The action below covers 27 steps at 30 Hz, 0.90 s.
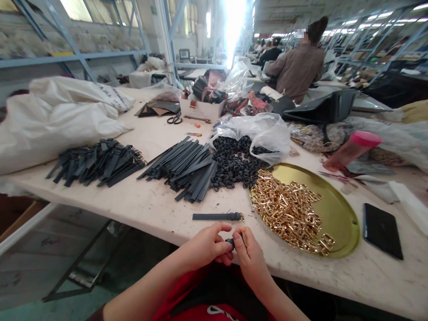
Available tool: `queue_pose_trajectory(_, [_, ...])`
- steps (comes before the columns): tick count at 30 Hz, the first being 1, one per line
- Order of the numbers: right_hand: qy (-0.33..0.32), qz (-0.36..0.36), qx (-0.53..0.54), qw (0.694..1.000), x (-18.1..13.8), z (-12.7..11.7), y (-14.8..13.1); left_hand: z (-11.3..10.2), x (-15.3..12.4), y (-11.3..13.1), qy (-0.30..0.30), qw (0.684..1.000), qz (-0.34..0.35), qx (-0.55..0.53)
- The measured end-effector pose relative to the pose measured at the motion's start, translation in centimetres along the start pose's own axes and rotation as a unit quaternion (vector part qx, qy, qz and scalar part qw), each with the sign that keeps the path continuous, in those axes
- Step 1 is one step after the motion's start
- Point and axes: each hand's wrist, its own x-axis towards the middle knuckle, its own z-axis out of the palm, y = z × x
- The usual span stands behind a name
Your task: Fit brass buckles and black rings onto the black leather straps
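At the table's front edge my two hands meet. My left hand (212, 245) pinches a small dark leather piece (231, 243), perhaps a strap loop; the fingers hide most of it. My right hand (251, 253) is closed on a gold buckle (244, 239) and touches the dark piece too. Just beyond them lies one finished-looking dark strap (216, 216) with a gold buckle at its right end. Farther back are a pile of flat dark straps (186, 166) and a heap of small dark loops (232, 167). A gold tray (338, 212) of gold buckles (287, 204) is to the right.
Buckled straps (96, 161) are piled at the left beside a large white sack (56, 115). A phone (382, 230) lies right of the tray. Behind are a plastic bag (269, 134), scissors (175, 119), a pink-lidded container (351, 149) and a person (297, 71).
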Motion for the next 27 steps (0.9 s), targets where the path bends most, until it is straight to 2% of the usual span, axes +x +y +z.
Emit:
queue_pose_trajectory(5, [-0.074, 0.028, 0.112, 0.991, -0.3, -0.5, -0.3, 0.2, -0.3, 0.5, -0.010, 0.999, 0.020, 0.024])
queue_pose_trajectory(8, [-0.052, 0.034, 0.117, 0.991, -0.3, -0.6, 0.1, 0.0, -0.5, 1.1, 0.017, 0.991, 0.054, 0.122])
queue_pose_trajectory(11, [-0.034, 0.016, 0.091, 0.995, 0.2, -0.4, 0.7, -0.1, -0.4, 1.4, 0.053, 0.970, 0.086, 0.223])
queue_pose_trajectory(13, [-0.036, -0.015, 0.053, 0.998, 1.1, -0.5, 0.7, -0.2, 0.3, 1.4, 0.077, 0.954, 0.105, 0.271])
queue_pose_trajectory(16, [-0.023, -0.063, -0.072, 0.995, 3.6, -1.5, 0.4, -0.7, 2.2, 1.0, 0.131, 0.922, 0.145, 0.335])
queue_pose_trajectory(19, [0.012, -0.112, -0.201, 0.973, 6.9, -2.0, 0.6, -1.7, 4.9, 0.7, 0.192, 0.870, 0.166, 0.424])
queue_pose_trajectory(22, [0.035, -0.177, -0.279, 0.943, 9.1, -1.2, 1.9, -2.9, 7.0, 0.8, 0.225, 0.819, 0.153, 0.505])
queue_pose_trajectory(27, [0.037, -0.230, -0.324, 0.917, 9.3, 0.7, 4.4, -6.1, 7.4, 1.6, 0.288, 0.771, 0.110, 0.557])
